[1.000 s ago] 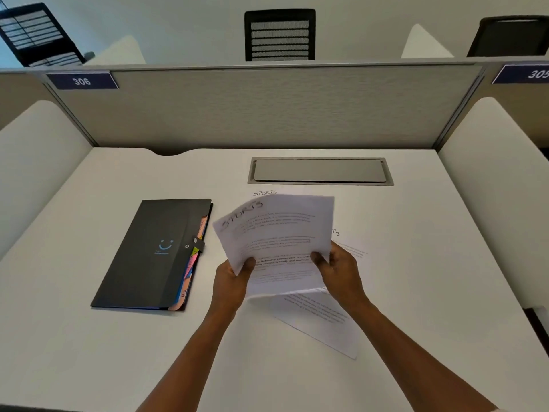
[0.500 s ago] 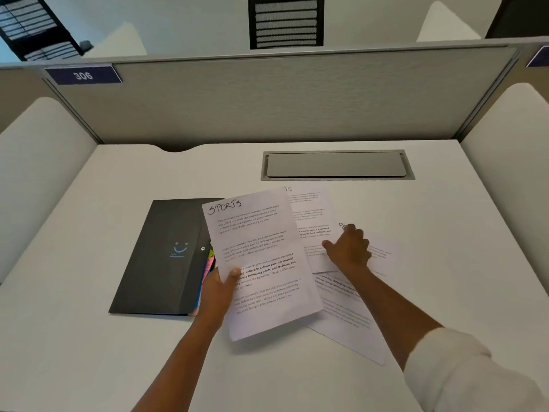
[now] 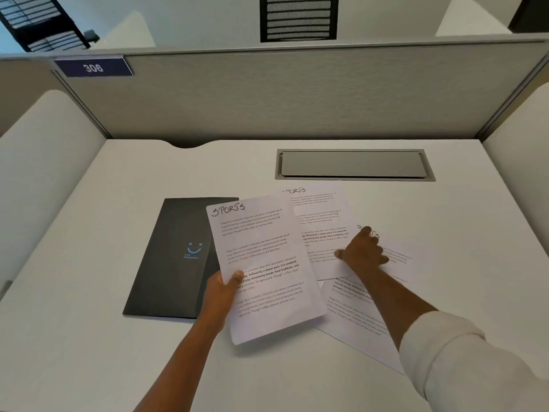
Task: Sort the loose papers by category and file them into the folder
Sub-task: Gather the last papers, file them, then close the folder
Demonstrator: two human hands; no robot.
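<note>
Change: since half a second earlier, the right hand (image 3: pixel 361 252) had pressed further onto the second "SPORTS" sheet (image 3: pixel 319 221), and the view had closed in a little; a full second earlier both hands had shared the raised sheet.
Left grip: the left hand (image 3: pixel 221 292) pinched the lower left edge of the held "SPORTS" sheet (image 3: pixel 264 269), thumb on its face, fingers hidden behind; the page was lifted off the tabletop (image 3: pixel 89 337) and overlapped the right edge of the folder.
Right grip: fingers were curled down on the second sheet, thumb at its lower right part; whether they had pinched it or only pressed and dragged it could not be told.
Papers: the second sheet lay flat just right of the held one; a further sheet (image 3: pixel 392 257) peeked out beyond the right hand, its heading mostly covered, and another page (image 3: pixel 356 319) lay angled under the right forearm.
Folder: the black expanding folder (image 3: pixel 175 257) lay closed at left.
Risk, slipping: a one-edge pinch left the held page sagging, so it could have folded or dropped.
Risk, dragging: pulling the second sheet likely would have shifted or creased the pages beneath.
Risk, missorting: with one heading hidden, that sheet might have joined the wrong category.
Risk, filing: the folder was still shut and both hands were busy.
</note>
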